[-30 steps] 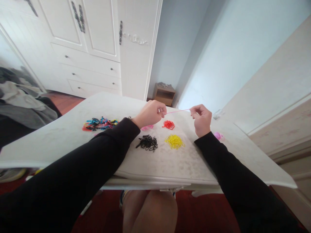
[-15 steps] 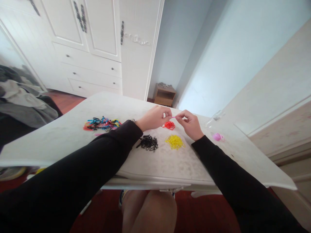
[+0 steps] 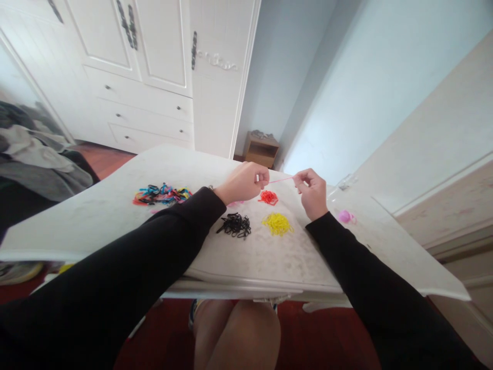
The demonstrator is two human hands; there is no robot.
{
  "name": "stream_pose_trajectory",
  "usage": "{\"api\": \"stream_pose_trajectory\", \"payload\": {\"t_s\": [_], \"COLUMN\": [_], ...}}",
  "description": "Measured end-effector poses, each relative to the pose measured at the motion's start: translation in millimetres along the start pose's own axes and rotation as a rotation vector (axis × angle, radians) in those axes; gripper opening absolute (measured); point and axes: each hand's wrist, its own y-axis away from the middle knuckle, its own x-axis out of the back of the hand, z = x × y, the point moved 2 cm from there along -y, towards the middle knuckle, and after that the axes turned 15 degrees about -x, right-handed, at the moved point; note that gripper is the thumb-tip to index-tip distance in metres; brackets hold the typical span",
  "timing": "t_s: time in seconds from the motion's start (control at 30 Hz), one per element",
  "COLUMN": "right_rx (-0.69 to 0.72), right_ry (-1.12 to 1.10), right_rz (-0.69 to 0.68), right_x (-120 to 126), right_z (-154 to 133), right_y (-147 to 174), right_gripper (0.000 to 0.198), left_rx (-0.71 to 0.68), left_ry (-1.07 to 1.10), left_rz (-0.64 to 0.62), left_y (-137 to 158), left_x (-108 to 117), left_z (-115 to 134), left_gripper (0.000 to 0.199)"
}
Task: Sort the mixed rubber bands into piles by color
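Observation:
A thin pink rubber band (image 3: 281, 180) is stretched in the air between my two hands. My left hand (image 3: 248, 182) pinches one end and my right hand (image 3: 311, 190) pinches the other, both closed above the table's far half. Below the band lies a small pile of red rubber bands (image 3: 268, 197). Nearer to me are a pile of black rubber bands (image 3: 235, 225) and a pile of yellow rubber bands (image 3: 278, 224). Some pink bands (image 3: 235, 204) show partly behind my left wrist. A mixed-colour heap of bands (image 3: 162, 194) sits left of my left forearm.
The white table (image 3: 265, 262) spans the view. On its right lie a pink-purple object (image 3: 345, 217) and a clear plastic item (image 3: 342, 186). A white wardrobe (image 3: 154, 61), a small wooden cabinet (image 3: 261, 150) and piled clothes (image 3: 36, 159) stand beyond the table.
My hands have moved apart, the right one going rightward, and the pink band between them is now stretched longer and thinner. The piles on the table look the same.

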Motion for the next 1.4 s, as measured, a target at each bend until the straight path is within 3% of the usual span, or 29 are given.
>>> {"api": "stream_pose_trajectory", "payload": {"t_s": [0.13, 0.37, 0.63, 0.77, 0.97, 1.2, 1.4], "right_rx": [0.062, -0.022, -0.188, -0.198, -0.187, -0.17, -0.169], "right_ry": [0.047, 0.152, 0.331, 0.423, 0.44, 0.482, 0.496], "right_rz": [-0.204, -0.149, -0.237, -0.328, -0.272, -0.38, -0.372], "right_x": [-15, -9, -12, -13, -11, -15, -12], "right_z": [-8, 8, 23, 24, 27, 27, 24], "right_y": [13, 0, -4, -3, -7, -6, -5], "right_gripper": [0.017, 0.022, 0.027, 0.034, 0.029, 0.035, 0.022], "left_rx": [-0.027, 0.006, 0.019, 0.018, 0.009, 0.006, 0.022], "left_ry": [0.03, 0.03, 0.029, 0.021, 0.027, 0.024, 0.014], "left_rz": [-0.052, 0.02, 0.01, 0.011, 0.018, 0.007, 0.006], "left_y": [0, 2, 2, 2, 3, 3, 3], "left_x": [-4, 1, 2, 2, 2, 2, 3], "left_z": [6, -1, 0, -1, -3, -5, -4], "left_gripper": [0.012, 0.013, 0.014, 0.014, 0.013, 0.013, 0.013]}}
